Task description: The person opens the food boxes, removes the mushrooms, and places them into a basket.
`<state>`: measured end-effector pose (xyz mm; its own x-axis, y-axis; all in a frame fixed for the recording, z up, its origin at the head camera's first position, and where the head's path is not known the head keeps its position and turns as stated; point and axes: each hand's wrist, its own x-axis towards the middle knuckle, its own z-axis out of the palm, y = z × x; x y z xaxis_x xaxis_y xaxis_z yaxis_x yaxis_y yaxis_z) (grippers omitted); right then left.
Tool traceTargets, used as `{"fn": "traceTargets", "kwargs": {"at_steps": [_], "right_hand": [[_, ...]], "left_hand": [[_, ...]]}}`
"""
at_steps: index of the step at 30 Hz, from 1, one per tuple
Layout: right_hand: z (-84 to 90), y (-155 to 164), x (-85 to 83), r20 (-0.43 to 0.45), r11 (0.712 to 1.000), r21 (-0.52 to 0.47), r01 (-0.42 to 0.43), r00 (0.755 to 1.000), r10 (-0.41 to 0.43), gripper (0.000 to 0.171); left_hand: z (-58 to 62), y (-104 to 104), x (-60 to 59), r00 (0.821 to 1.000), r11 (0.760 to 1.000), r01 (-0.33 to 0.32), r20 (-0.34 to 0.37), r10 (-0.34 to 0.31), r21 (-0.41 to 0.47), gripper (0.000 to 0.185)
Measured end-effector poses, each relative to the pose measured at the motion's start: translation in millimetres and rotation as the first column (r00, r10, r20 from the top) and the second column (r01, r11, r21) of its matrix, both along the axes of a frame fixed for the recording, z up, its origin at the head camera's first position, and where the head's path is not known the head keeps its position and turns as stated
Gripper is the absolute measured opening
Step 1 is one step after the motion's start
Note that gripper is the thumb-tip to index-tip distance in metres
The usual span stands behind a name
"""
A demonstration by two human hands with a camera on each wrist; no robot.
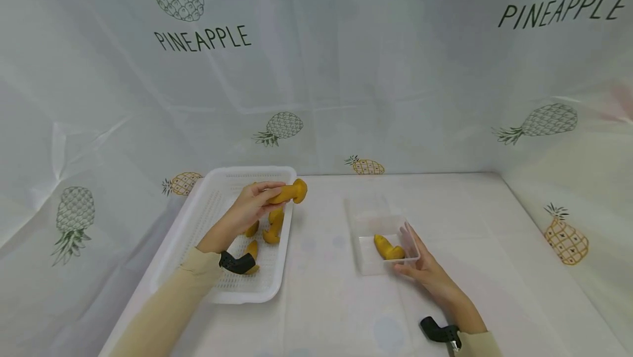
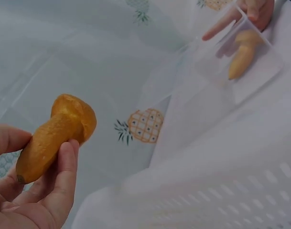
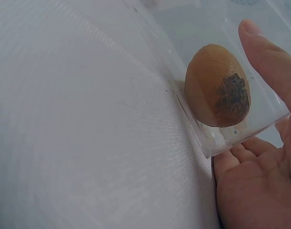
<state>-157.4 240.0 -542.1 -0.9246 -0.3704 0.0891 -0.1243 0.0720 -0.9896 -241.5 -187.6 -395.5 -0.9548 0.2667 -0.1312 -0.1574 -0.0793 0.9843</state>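
Note:
In the head view, my left hand (image 1: 252, 203) pinches a yellow-brown mushroom (image 1: 295, 191) above the right rim of a white perforated basket (image 1: 274, 291). Its rounded cap points away from the fingertips, as the left wrist view shows with the mushroom (image 2: 52, 138) between thumb and fingers. My right hand (image 1: 432, 274) holds a clear plastic box (image 1: 371, 266) by its right front corner, thumb at the front and fingers along the side. One mushroom (image 1: 388, 248) lies inside the box; the right wrist view shows a dark patch on its rounded end (image 3: 212, 86).
Several more mushrooms (image 1: 272, 233) lie in the basket, partly hidden by the left arm. A translucent lid-like flap (image 1: 368, 206) extends behind the box. White cloth covers the table (image 1: 326, 313), and a pineapple-print curtain (image 1: 316, 71) hangs at the back and sides.

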Motion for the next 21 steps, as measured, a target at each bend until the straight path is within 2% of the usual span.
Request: {"fn": "traceTargets", "kwargs": {"at_steps": [3,11,15,21], "right_hand": [[0.2,-0.4,-0.1,0.0,1.0,-0.004,-0.003,1.0,0.003,0.106],[-0.6,-0.1,0.0,0.008,1.0,-0.003,-0.005,1.0,0.005,0.105],[-1.4,0.0,0.0,0.01,1.0,-0.006,-0.005,1.0,0.005,0.105],[-1.6,0.4,0.2,0.007,1.0,-0.003,-0.004,1.0,0.004,0.105]], "left_hand": [[-4.5,-14.2,3.3,1.0,1.0,-0.012,-0.013,0.012,0.012,0.044],[-13.7,-43.3,14.4,0.998,0.998,-0.06,0.022,0.059,0.022,0.043],[-16.4,-55.2,20.4,0.998,0.998,-0.052,0.035,0.053,-0.037,0.047],[-20.9,-68.6,27.5,0.999,0.989,0.015,0.038,-0.01,-0.149,0.046]]}}
